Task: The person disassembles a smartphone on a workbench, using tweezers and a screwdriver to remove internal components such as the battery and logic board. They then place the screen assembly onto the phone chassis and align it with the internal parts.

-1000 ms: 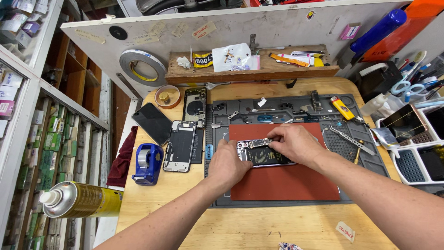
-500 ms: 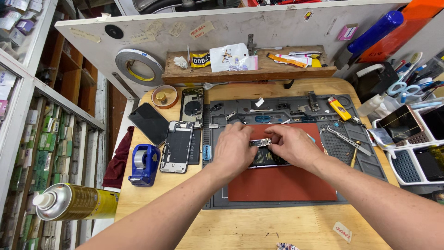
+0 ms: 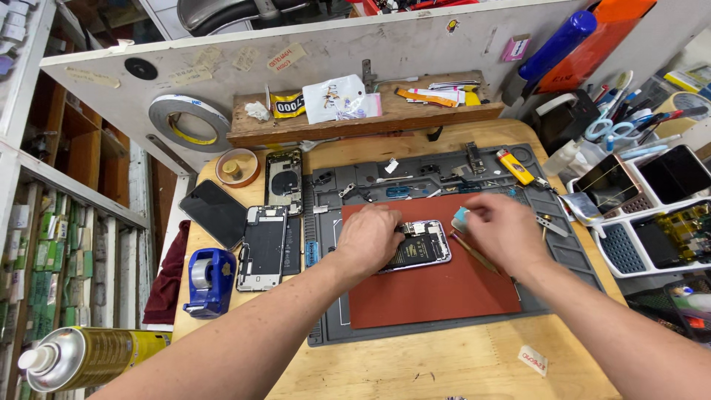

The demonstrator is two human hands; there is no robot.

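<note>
An opened phone [image 3: 424, 247] with its dark insides showing lies on the red mat [image 3: 437, 296]. My left hand [image 3: 368, 241] rests on its left end, fingers curled over the edge, holding it down. My right hand [image 3: 505, 234] is just right of the phone, its fingertips pinched on a small light-blue piece [image 3: 460, 219] near the phone's top right corner. A thin wooden stick [image 3: 476, 256] lies on the red mat between the phone and my right hand.
A grey work mat [image 3: 563, 259] with small parts and a yellow lighter [image 3: 515, 167] lies under the red mat. To the left are phone housings [image 3: 263, 248], a dark screen [image 3: 213, 213], a blue tape dispenser [image 3: 209, 280] and a spray can [image 3: 89, 357]. White trays [image 3: 622, 252] of phones stand at right.
My right hand has drawn back from over the phone to its right side. My left hand has stayed on the phone's left end. The view has shifted slightly.
</note>
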